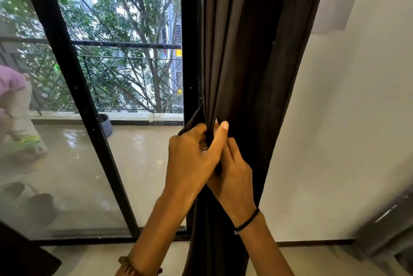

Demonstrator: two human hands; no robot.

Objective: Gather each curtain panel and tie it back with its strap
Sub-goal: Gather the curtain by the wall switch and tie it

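Observation:
A dark brown curtain panel (250,52) hangs gathered into folds to the right of the glass door. A matching strap (196,115) runs from the door frame down into my hands. My left hand (190,159) is closed around the strap and the pinched fabric at the curtain's narrowest point. My right hand (232,175) sits just behind and below it, fingers curled on the same bunch of cloth. A small metal ring glints between my fingers. The strap's end is hidden inside my grip.
A black-framed sliding glass door (73,88) fills the left, with a tiled balcony and railing (125,48) beyond. A person in pink (13,101) bends on the balcony at far left. A white wall (348,119) lies to the right.

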